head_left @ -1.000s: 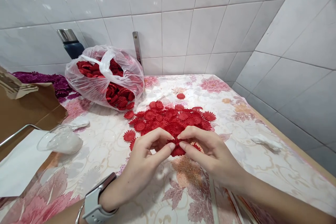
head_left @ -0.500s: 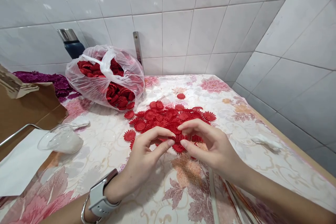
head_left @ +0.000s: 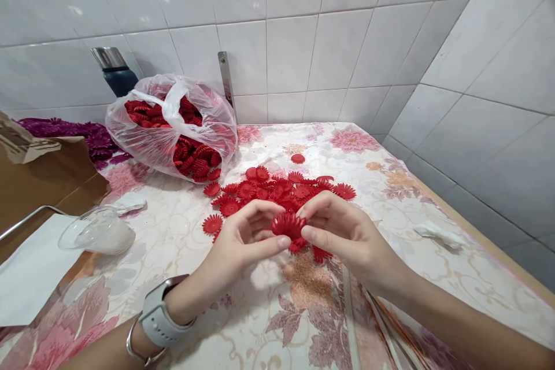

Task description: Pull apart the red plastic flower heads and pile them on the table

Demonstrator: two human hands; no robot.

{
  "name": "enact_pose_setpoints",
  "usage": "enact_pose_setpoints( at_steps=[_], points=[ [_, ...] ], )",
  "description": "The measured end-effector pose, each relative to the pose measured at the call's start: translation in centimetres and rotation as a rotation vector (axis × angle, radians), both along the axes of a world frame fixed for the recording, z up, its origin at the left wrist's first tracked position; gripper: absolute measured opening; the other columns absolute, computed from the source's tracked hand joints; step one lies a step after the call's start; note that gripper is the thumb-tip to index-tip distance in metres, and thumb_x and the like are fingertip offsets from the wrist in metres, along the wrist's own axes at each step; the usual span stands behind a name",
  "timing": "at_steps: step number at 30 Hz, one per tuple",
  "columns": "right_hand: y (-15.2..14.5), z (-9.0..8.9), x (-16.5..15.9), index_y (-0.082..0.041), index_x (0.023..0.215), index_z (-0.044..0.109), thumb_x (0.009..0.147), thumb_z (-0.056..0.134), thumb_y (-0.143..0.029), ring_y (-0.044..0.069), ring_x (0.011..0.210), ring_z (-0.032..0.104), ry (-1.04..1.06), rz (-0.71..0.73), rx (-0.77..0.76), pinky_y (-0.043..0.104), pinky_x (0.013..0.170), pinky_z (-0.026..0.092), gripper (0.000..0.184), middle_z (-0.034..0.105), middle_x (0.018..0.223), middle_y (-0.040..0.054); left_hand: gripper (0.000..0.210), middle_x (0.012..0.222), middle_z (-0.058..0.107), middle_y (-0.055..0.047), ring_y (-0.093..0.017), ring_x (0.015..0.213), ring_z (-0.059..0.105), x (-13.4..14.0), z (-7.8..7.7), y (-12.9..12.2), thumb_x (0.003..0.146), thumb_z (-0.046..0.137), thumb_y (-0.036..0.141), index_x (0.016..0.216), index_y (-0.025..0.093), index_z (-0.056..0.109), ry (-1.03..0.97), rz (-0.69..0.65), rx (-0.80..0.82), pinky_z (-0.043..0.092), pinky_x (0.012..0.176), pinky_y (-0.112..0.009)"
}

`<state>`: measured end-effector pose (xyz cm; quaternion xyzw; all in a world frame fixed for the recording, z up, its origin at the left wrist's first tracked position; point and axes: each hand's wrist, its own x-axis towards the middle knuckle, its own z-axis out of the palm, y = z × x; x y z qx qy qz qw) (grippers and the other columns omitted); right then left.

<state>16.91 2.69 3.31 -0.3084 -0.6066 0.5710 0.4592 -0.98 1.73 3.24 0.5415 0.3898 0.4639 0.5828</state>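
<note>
Red petalled piece [head_left: 288,224]: raised between both hands' fingertips, petals curled, in view in front of the loose red pieces [head_left: 255,192]
Left hand [head_left: 240,243]: thumb and index finger a little parted, the left part of the piece between them; thumb tip at its lower near edge, index tip behind its top
Right hand [head_left: 353,237]: thumb and index finger nearly closed on the piece's right edge, thumb on the near side, index at the upper rim
Other fingers: curled and partly hidden; cannot tell whether they touch it
Floral tablecloth [head_left: 243,329]: bears the loose red pieces, spread beyond the hands
Plastic bag [head_left: 130,141]: behind them to the left, holding more red pieces
</note>
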Motion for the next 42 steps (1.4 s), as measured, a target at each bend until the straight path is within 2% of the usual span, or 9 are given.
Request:
enact_pose_setpoints(
  at_steps=[4, 11, 16, 24, 26, 30, 32, 37, 42],
  points=[
    [0.5, 0.0, -0.3, -0.022, 0.077, 0.053, 0.074, 0.068, -0.028, 0.011, 0.062, 0.054, 0.089, -0.015, -0.156, 0.023, 0.055, 0.047, 0.017, 0.054, 0.074, -0.0017, 0.016, 0.073, 0.063, 0.002, -0.013, 0.065, 0.061, 0.0, 0.0, 0.3, 0.071, 0.071, 0.019, 0.082, 0.019, 0.061, -0.102, 0.001, -0.209, 0.051, 0.063, -0.026],
    [0.8, -0.7, -0.2, -0.019, 0.078, 0.052, 0.072, 0.067, -0.029, 0.011, 0.06, 0.055, 0.008, 0.029, -0.354, 0.021, 0.049, 0.037, 0.019, 0.056, 0.066, -0.0024, 0.015, 0.065, 0.06, 0.004, -0.01, 0.061, 0.061, 0.3, 0.3, 0.0, 0.07, 0.072, 0.019, 0.073, 0.017, 0.057, -0.027, 0.043, -0.231, 0.05, 0.059, -0.021],
    [0.0, -0.9, -0.6, -0.02, 0.073, 0.046, 0.081, 0.058, -0.023, 0.011, 0.059, 0.05, -0.162, -0.066, -0.055, 0.022, 0.051, 0.038, 0.015, 0.052, 0.067, -0.0029, 0.016, 0.067, 0.059, 0.005, -0.009, 0.062, 0.06, 0.6, 0.0, -0.3, 0.069, 0.071, 0.018, 0.068, 0.016, 0.054, -0.025, 0.095, -0.27, 0.051, 0.06, -0.02],
    [-1.3, -1.9, -1.2, -0.02, 0.069, 0.043, 0.083, 0.041, -0.005, 0.012, 0.053, 0.041, -0.482, -0.241, 0.772, 0.026, 0.048, 0.031, 0.02, 0.046, 0.061, 0.0002, 0.018, 0.067, 0.059, 0.006, -0.008, 0.057, 0.061, 1.0, -0.4, -0.9, 0.068, 0.069, 0.012, 0.065, 0.016, 0.051, -0.066, 0.129, -0.28, 0.05, 0.058, -0.019],
    [-1.1, -1.6, -1.0, -0.02, 0.07, 0.044, 0.082, 0.044, -0.007, 0.012, 0.053, 0.044, -0.468, -0.247, 0.658, 0.026, 0.049, 0.034, 0.017, 0.047, 0.062, -0.0001, 0.018, 0.063, 0.058, 0.006, -0.008, 0.058, 0.06, 0.9, -0.3, -0.8, 0.069, 0.07, 0.014, 0.065, 0.016, 0.052, -0.033, 0.122, -0.263, 0.051, 0.058, -0.019],
    [0.0, -0.4, -0.4, -0.02, 0.08, 0.049, 0.079, 0.056, -0.021, 0.012, 0.061, 0.054, -0.272, -0.163, 0.098, 0.024, 0.053, 0.042, 0.008, 0.055, 0.071, -0.0004, 0.016, 0.07, 0.062, 0.003, -0.012, 0.066, 0.061, 0.7, -0.1, -0.6, 0.069, 0.073, 0.024, 0.076, 0.018, 0.06, 0.0, 0.106, -0.192, 0.052, 0.061, -0.022],
    [0.7, -0.1, 0.0, -0.019, 0.085, 0.051, 0.076, 0.061, -0.023, 0.01, 0.061, 0.053, -0.189, -0.096, -0.049, 0.022, 0.054, 0.042, 0.014, 0.053, 0.071, -0.0023, 0.015, 0.074, 0.064, 0.002, -0.013, 0.068, 0.062, 0.6, -0.2, -0.4, 0.072, 0.071, 0.027, 0.081, 0.018, 0.063, -0.001, 0.103, -0.173, 0.052, 0.06, -0.023],
    [1.4, -0.7, 0.3, -0.019, 0.088, 0.057, 0.077, 0.061, -0.027, 0.009, 0.058, 0.049, -0.123, 0.078, -0.128, 0.021, 0.054, 0.038, 0.014, 0.05, 0.064, -0.0045, 0.006, 0.075, 0.066, 0.001, -0.012, 0.069, 0.06, 0.3, 0.0, -0.3, 0.077, 0.065, 0.024, 0.08, 0.018, 0.065, 0.077, 0.074, -0.074, 0.048, 0.064, -0.021],
    [0.7, -0.7, -0.2, -0.02, 0.08, 0.054, 0.08, 0.06, -0.025, 0.009, 0.058, 0.045, -0.201, 0.054, -0.033, 0.022, 0.052, 0.034, 0.008, 0.049, 0.065, -0.0045, 0.008, 0.069, 0.06, 0.003, -0.011, 0.065, 0.055, 0.2, 0.2, -0.6, 0.08, 0.061, 0.023, 0.074, 0.018, 0.06, 0.225, 0.108, 0.04, 0.042, 0.06, -0.021]
  ],
)
